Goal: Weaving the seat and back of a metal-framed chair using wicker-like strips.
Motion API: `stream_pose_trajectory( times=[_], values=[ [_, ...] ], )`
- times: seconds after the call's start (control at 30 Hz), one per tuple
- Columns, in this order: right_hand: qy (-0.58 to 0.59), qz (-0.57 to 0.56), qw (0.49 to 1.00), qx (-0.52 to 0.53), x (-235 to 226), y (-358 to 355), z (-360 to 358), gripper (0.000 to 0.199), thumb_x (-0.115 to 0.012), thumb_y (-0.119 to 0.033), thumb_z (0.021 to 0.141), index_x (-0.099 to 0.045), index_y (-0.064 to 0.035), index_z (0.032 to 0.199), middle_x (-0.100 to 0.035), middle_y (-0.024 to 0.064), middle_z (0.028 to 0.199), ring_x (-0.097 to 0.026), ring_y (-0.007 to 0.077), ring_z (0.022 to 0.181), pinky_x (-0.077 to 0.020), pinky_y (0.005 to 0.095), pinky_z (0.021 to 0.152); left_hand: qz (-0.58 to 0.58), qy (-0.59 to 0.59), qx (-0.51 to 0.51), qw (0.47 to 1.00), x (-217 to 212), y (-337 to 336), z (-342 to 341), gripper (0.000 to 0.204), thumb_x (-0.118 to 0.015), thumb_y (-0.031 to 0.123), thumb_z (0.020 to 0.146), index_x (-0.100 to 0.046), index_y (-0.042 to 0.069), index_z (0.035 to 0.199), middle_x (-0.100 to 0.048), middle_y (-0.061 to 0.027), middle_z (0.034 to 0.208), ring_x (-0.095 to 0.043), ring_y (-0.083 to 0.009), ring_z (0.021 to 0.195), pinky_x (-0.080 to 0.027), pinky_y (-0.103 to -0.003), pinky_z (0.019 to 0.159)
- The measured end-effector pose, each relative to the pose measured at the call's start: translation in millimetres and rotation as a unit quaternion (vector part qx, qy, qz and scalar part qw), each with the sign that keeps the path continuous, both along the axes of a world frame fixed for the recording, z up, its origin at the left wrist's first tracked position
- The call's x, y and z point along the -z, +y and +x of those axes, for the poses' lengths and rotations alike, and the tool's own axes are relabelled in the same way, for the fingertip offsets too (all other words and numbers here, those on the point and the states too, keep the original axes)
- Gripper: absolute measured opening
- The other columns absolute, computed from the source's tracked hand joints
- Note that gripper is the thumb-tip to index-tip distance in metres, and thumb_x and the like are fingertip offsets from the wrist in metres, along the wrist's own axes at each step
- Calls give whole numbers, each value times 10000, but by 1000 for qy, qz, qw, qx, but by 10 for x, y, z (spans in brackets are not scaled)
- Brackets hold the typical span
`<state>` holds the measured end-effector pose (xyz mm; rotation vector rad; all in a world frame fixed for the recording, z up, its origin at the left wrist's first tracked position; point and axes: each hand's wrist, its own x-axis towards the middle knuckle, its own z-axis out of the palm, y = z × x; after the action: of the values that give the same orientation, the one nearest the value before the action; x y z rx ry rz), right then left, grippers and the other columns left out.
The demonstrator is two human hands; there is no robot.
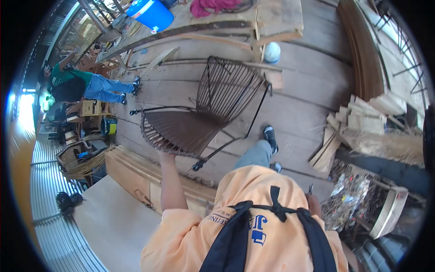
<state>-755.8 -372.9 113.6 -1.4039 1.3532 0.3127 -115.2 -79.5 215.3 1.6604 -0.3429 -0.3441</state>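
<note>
A dark brown woven chair (190, 129) with a slatted back and black metal legs is tilted over the plank floor in front of me. My left arm reaches out to the near rim of its seat. There my left hand (166, 157) grips the rim, its fingers mostly hidden behind the weave. Low at my right side, my right hand (312, 202) shows only in part past my orange shirt. A small, thin, dark tip (311, 187) sticks up from it, too small to name.
A workbench (281, 20) with a blue water cooler (152, 14) stands ahead. Far left, a person in green (72, 81) stands among furniture. Wood offcuts (362, 118) and a scrap heap (346, 190) lie to the right. Stacked boards (129, 174) run along my left.
</note>
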Motion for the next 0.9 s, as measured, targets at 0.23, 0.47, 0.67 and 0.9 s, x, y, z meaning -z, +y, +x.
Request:
stream_pose_trajectory(
  times=[0.23, 0.47, 0.67, 0.9],
  values=[
    [-70, -54, 996, -15, -356, -1029, 253, 344, -589, -339, 814, -590, -3, 744, -560, 77, 587, -534, 179, 505, -406, 341, 481, 104, -21, -389, 915, -1464, -509, 104, 524, -385, 363, 941, -447, -47, 1261, -465, -235, 1283, -452, -348, 1185, -401, -459, 964],
    [-24, -11, 998, -48, -524, -2050, 1298, 350, -594, -342, 811, -586, 0, 737, -552, 74, 582, -528, 176, 505, -407, 340, 489, 772, -206, 161, 580, -1046, -1746, -54, 621, -425, 491, 874, -437, 48, 1309, -364, -144, 1406, -323, -357, 1295, -252, -539, 1030],
    [-44, -43, 995, -85, -761, -2867, 2462, 383, -589, -360, 809, -571, 9, 708, -536, 76, 574, -514, 180, 520, -404, 353, 520, 823, -78, 324, 459, -686, -1341, -407, 687, -376, 504, 887, -290, 75, 1416, -233, -115, 1486, -156, -366, 1375, -124, -566, 1079],
    [-148, -189, 954, -182, -1519, -4042, 3900, 328, -553, -329, 861, -586, -4, 891, -524, 61, 625, -517, 153, 581, -409, 311, 558, 851, -74, 277, 441, -216, -1591, -403, 684, -358, 509, 895, -274, 84, 1425, -206, -131, 1495, -142, -394, 1370, -95, -579, 1071]
  ],
)
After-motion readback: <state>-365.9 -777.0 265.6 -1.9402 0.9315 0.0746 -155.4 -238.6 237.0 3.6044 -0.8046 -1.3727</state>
